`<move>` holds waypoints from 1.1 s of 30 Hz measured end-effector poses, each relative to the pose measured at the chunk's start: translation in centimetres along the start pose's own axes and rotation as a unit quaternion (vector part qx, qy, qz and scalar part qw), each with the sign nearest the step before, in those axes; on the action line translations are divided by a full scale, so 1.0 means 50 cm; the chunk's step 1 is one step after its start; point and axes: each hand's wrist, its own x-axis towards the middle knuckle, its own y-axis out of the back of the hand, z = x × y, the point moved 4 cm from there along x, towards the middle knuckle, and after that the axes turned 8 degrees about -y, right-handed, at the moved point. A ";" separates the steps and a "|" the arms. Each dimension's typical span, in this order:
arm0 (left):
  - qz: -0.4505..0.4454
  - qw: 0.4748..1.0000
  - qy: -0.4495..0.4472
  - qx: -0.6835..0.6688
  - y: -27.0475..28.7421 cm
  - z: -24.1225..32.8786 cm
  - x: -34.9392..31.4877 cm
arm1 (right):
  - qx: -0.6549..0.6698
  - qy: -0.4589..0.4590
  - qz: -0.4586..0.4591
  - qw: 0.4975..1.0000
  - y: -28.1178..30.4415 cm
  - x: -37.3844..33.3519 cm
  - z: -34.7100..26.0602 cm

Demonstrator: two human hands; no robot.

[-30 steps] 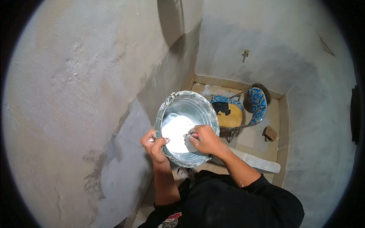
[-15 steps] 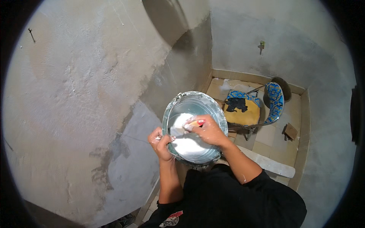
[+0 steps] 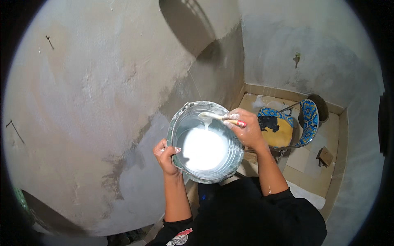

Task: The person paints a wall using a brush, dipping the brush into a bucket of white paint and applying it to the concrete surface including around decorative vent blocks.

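Observation:
My left hand grips the left rim of a round bucket, thumb inside and fingers outside. White paint lies in the bottom of the bucket, and the rim is crusted with dried splashes. In my right hand is a paintbrush with a red-tipped handle, closed between the fingers. The brush's white-coated bristles are over the far inner side of the bucket, and paint runs down from them toward the pool. White specks cover the fingers of both hands.
A partly painted wall rises close on the left, with nails in it. Back right stands a chair with torn yellow and blue padding, beside a dark bucket. A small wooden block lies on the tiled floor.
My right hand has lifted the brush out of the paint and moved to the right, toward the bucket's far rim. The bucket has shifted slightly left, still held by my left hand.

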 end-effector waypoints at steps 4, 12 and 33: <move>0.028 0.999 -0.018 -0.021 -0.025 -0.010 -0.014 | -0.064 0.039 0.049 0.996 0.001 -0.028 0.026; 0.071 0.994 -0.071 -0.044 -0.065 0.005 -0.041 | 0.108 -0.113 0.012 0.988 0.033 -0.008 0.031; 0.179 0.975 -0.130 -0.007 -0.149 0.029 -0.100 | 0.031 0.094 -0.093 0.991 0.077 0.078 0.045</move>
